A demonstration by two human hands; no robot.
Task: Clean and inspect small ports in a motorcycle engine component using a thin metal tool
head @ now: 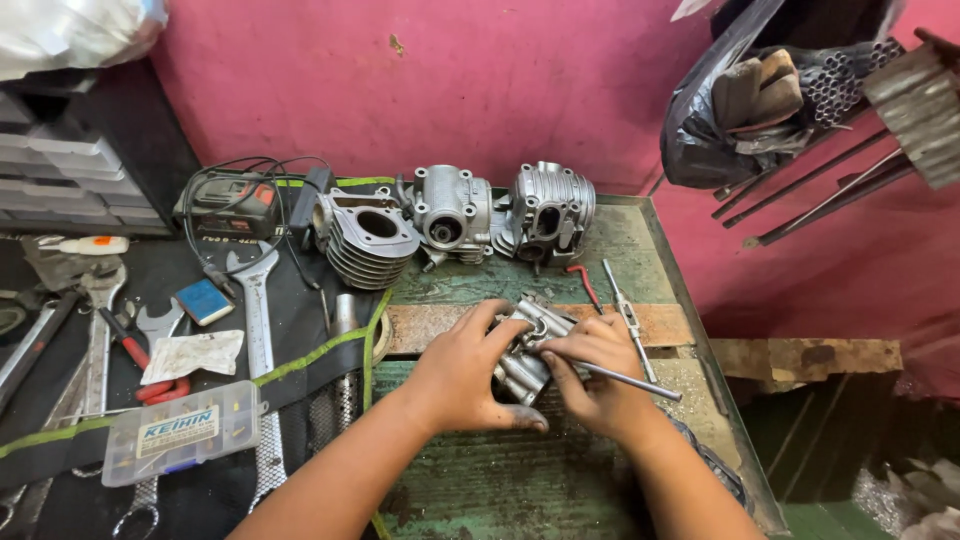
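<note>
My left hand point(463, 375) grips a small finned metal engine part point(528, 345) that rests on the green workbench point(600, 250), fingers spread over its left side. My right hand point(600, 375) presses against the part's right side and holds a thin steel rod tool point(640, 383) that points right and slightly down. The underside of the part is hidden by both hands.
A finned cylinder point(368, 235) and two cylinder heads point(452, 210) point(550, 210) stand at the back by the pink wall. Wrenches point(257, 300), red-handled pliers point(140, 360) and a clear parts box point(183, 430) lie on a black mat at left. A T-handle tool point(628, 315) lies right. Steel rods point(810, 200) lean at the right.
</note>
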